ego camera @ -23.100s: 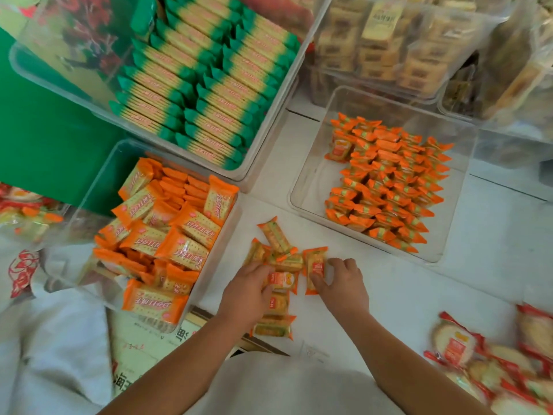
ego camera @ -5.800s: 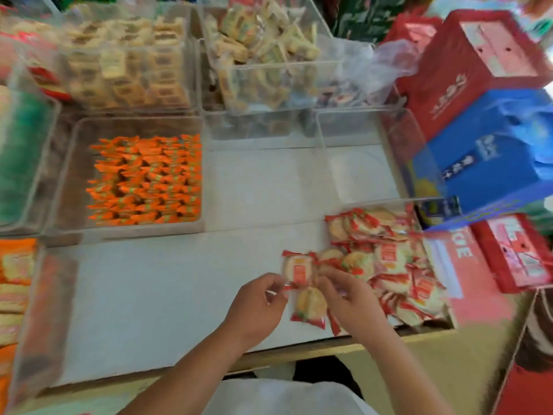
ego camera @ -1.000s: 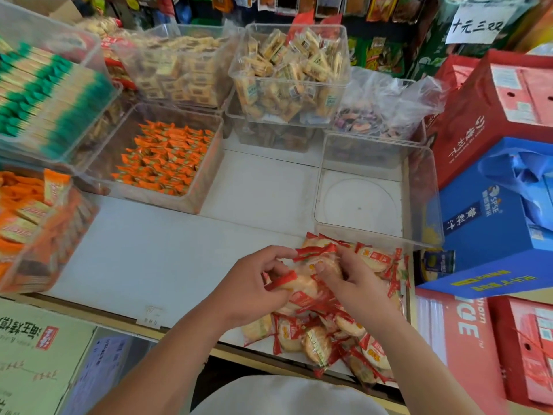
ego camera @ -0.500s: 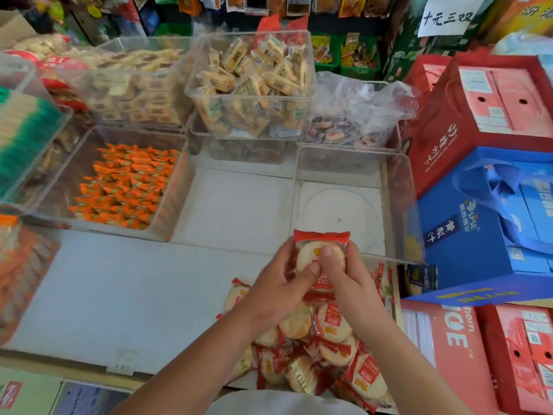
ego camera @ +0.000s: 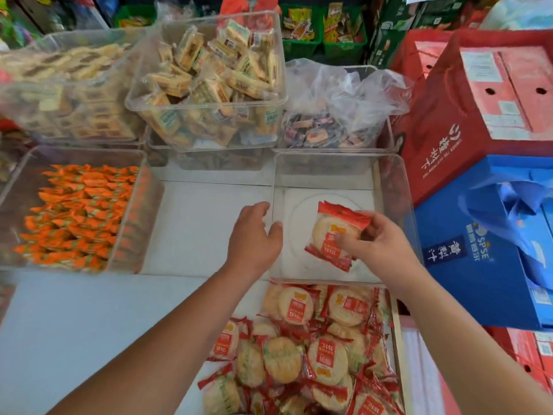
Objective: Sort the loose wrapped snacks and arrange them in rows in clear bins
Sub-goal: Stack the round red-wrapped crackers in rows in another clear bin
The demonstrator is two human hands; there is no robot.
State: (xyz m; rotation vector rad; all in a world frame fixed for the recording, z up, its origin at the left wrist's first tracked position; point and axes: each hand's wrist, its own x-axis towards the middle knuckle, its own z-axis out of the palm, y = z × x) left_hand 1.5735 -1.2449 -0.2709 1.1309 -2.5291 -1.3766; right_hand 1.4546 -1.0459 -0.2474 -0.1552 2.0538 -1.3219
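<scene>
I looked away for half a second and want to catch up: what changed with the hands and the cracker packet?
The left hand let go and now rests at the empty clear bin. The right hand alone carried the red-wrapped cracker packet forward over that bin. The loose cracker pile stayed put.

Bright, even daylight with soft shadows and wide-angle bending at the edges.
Around the sharp empty clear bin (ego camera: 389, 187), faint glare streaks its walls; the orange-snack bin (ego camera: 140, 211) to its left smears with motion blur, and the red box (ego camera: 466, 115) to its right leans outward.
</scene>
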